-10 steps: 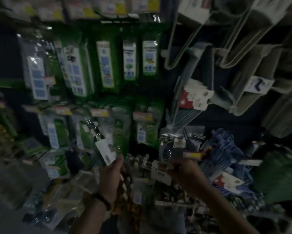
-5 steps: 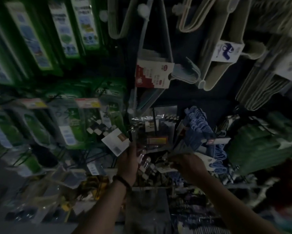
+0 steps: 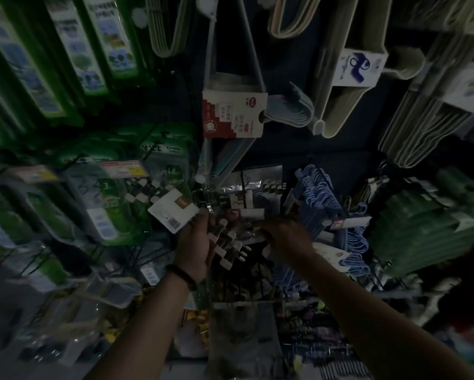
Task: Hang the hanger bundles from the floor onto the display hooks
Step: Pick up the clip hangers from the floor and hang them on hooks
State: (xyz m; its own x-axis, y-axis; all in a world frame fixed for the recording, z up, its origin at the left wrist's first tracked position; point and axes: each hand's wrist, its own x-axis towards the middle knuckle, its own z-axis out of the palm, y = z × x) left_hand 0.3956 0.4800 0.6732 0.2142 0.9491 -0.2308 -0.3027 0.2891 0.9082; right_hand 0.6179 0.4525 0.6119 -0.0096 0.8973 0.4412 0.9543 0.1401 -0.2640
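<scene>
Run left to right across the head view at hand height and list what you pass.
Green packaged goods → white barcode card → left hand, gripping the clip hanger bundle → right hand → blue hanger bundle → dark green bundle.

Blue hangers (image 3: 320,198) crowd the right, green packets (image 3: 112,207) the left; only the dark back panel (image 3: 299,152) above lies open.

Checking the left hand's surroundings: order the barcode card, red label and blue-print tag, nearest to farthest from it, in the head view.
1. Barcode card, on the bundle the left hand holds.
2. Red label, above.
3. Blue-print tag, far upper right.
</scene>
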